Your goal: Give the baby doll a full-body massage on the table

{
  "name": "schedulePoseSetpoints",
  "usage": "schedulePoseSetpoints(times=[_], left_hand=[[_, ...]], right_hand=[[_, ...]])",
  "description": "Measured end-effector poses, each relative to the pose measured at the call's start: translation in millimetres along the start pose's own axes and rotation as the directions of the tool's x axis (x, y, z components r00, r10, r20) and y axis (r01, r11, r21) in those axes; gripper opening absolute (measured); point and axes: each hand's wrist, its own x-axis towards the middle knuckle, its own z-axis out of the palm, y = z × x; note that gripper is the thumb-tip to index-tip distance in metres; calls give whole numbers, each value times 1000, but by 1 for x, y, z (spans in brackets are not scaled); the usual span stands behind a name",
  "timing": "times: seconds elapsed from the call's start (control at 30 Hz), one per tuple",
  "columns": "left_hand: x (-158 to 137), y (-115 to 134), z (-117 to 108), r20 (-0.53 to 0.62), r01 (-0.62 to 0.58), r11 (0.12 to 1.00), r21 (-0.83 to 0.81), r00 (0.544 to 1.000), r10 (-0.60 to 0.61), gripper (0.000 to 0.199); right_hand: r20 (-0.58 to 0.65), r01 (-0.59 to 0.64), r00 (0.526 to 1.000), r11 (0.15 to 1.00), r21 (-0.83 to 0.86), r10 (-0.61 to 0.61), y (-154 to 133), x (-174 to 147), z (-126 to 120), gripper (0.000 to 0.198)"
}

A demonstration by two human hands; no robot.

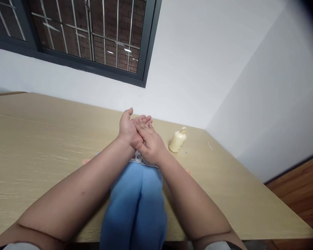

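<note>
My left hand [128, 130] is held palm up above the table, thumb sticking up and fingers stretched out. Across its palm lies my right hand [151, 143], flat, with its fingers extended over the left fingers. No object shows between the two palms. Beneath the hands lies a blue clothed figure [137, 201], perhaps a doll, with two legs towards me and a white printed patch at its middle. Small pinkish bits show beside my forearms. The figure's upper part is hidden by my hands. To their right stands an upright pale yellow pump bottle [177, 140].
The light wood table [41, 139] runs back to a white wall [193, 69]. A barred window [94, 34] with a dark frame is at upper left. A thin white strip [210, 145] lies near the table's right edge. Brown wood panelling [299, 187] stands at right.
</note>
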Motion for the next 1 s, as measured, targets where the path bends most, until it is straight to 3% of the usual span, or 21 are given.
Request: schedulePoseSetpoints(times=[0.13,0.3,0.43,0.57,0.77,1.0], left_hand=[[4,10,-2,-9,-25,999,-21,1000,25,62],[21,19,-19,1,-113,994,-15,994,113,66],[32,12,-30,42,-109,994,-4,993,109,72],[28,-2,-25,87,-34,999,10,996,33,75],[12,-2,-8,3,-3,1000,12,1000,3,70],[20,22,-19,10,-119,993,5,993,119,71]], right_hand=[[27,-75,997,996,-48,76,-2,0,-4,66],[30,-117,992,992,-50,119,-28,-3,-3,63],[62,-76,995,997,4,76,-41,-3,0,80],[63,-62,996,998,4,62,-30,0,3,95],[62,-130,989,991,-17,131,-7,3,-3,74],[113,-139,984,990,-21,141,-27,-2,-13,70]])
